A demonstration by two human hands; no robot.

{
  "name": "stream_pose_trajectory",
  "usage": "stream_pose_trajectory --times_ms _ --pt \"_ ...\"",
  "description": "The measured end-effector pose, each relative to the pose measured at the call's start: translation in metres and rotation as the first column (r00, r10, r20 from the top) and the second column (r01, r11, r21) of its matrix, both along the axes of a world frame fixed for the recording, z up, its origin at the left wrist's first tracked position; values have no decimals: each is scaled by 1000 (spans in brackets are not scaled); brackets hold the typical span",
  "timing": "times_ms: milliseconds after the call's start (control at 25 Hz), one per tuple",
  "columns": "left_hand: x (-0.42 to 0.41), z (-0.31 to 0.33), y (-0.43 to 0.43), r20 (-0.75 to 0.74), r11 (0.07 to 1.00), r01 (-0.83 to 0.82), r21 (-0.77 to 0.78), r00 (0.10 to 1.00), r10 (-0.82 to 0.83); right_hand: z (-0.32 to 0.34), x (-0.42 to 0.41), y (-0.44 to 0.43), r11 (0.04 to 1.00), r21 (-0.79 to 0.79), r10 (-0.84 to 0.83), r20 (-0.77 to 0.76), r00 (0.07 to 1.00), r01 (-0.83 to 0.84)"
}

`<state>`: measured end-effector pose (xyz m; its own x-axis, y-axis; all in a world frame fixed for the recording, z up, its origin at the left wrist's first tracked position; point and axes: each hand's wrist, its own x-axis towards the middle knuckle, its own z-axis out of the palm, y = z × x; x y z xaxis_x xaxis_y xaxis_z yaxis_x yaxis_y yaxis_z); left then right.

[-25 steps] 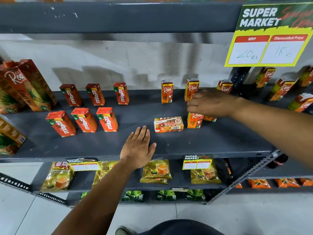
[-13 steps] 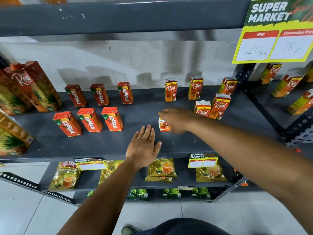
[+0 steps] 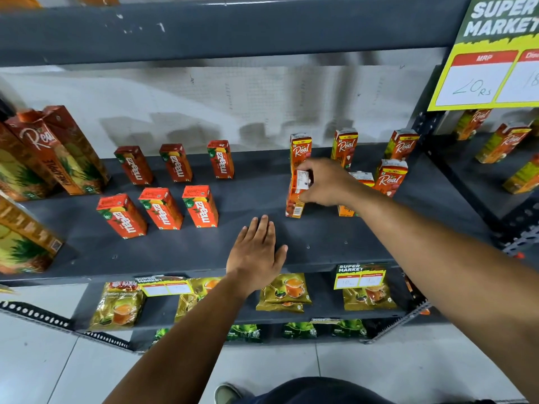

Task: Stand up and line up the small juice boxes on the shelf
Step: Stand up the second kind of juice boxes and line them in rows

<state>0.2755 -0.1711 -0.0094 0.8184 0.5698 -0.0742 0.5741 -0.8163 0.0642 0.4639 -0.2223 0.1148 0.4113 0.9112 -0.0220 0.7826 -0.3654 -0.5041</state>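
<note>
**Last Real box going upright in the front row**

My right hand (image 3: 323, 182) is closed around the upper part of a small Real juice box (image 3: 295, 199), fingers wrapped over its top, and the box stands on its base on the shelf (image 3: 320, 246), upright or very nearly so. I judge this to be the standing-up step, close to finished: no other small box within my reach is lying flat. My left hand (image 3: 256, 252) lies flat and spread on the shelf, nearer to me and a little to the left of the right hand, holding nothing.

Just behind my right hand stands the back-row Real box (image 3: 301, 150), with two more to its right. Under and beside my right wrist are two front-row Real boxes (image 3: 390, 177), one partly hidden by my arm. The next move, as I read it, calls for nudging the held box square behind-to-front with the back-row box, level with its front-row neighbours, then letting go gently so it does not tip.

Well to the left of both hands, six Maaza boxes (image 3: 201, 205) stand in two tidy rows. The shelf is dark grey metal, flat and smooth. Below my left hand a lower shelf carries tea packets (image 3: 287, 290) and a price tag; a yellow price sign (image 3: 490, 77) hangs above and right.
</note>
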Motion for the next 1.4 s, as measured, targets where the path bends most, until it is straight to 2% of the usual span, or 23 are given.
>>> stream_pose_trajectory --times_ms 80,200,320,440,640,880,920,960,1040,1080,1160,1200,1240,1320,1360,1400 --pt "0 0 1 5 1000 4 0 1000 -4 0 1 1 998 -56 14 57 998 -11" --pt "0 -1 1 10 1000 7 -5 1000 -7 8 5 4 984 -167 65 52 997 -55" --pt "0 -2 1 18 1000 3 -5 1000 -3 21 7 12 988 -153 4 34 999 1" --pt "0 -1 0 11 1000 -4 -7 1000 4 28 0 21 977 -195 -47 172 984 81" --pt "-1 0 -1 30 1000 1 -15 1000 0 41 -9 26 920 -368 259 315 913 -134" --pt "-1 0 -1 33 1000 -6 -7 999 7 46 -2 20 878 -408 366 236 900 -250" --pt "-1 0 -1 32 1000 -8 -12 999 8 50 2 16 899 -357 341 207 917 -254" --pt "-1 0 -1 34 1000 -8 -19 999 8 54 8 10 941 -239 282 165 945 -239" --pt "-2 -2 -1 63 999 -8 -37 998 11 58 29 -10 986 133 99 35 994 -103" --pt "-3 -2 1 76 999 -9 -52 997 13 55 44 -24 952 306 -5 -36 999 16" --pt "-1 2 3 134 988 -47 -145 989 67 37 76 -61 831 485 -208 -179 962 271" --pt "2 7 4 204 960 -96 -263 967 152 24 92 -80 769 509 -287 -265 920 387" --pt "7 16 2 277 880 -157 -449 911 304 11 106 -97 710 502 -341 -368 865 494" --pt "27 34 -4 347 578 -126 -806 691 634 -15 127 -118 636 395 -379 -588 715 663" --pt "40 41 -6 363 488 -58 -871 594 718 -25 133 -121 623 334 -359 -681 638 707" --pt "53 46 -6 383 453 -5 -892 527 759 -33 137 -121 629 282 -333 -744 579 724"
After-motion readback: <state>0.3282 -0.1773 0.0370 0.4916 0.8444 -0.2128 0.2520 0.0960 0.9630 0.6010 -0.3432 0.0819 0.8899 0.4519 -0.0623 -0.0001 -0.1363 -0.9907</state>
